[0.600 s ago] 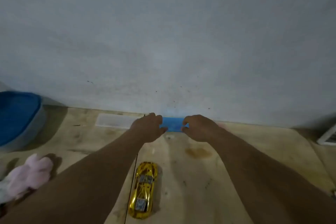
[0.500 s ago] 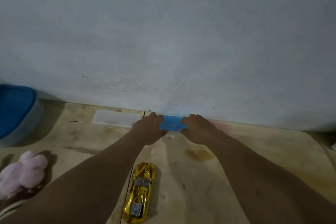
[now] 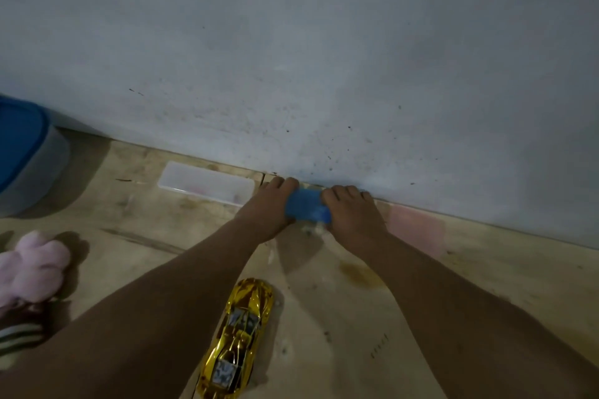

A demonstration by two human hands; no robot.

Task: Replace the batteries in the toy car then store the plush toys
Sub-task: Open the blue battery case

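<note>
While gold toy car lies untouched, left hand and right hand pinch blue box ends; likely battery-fetching step; next: pry it open.

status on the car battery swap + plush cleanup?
Done: nothing visibly complete. The gold toy car lies on the floor, untouched, roof up. In hand: the left hand and right hand both grip a small blue box by the wall; its contents can't be seen. Left: the battery swap itself, then storing the pink plush, which lies out on the floor near the blue-lidded bin.
</note>
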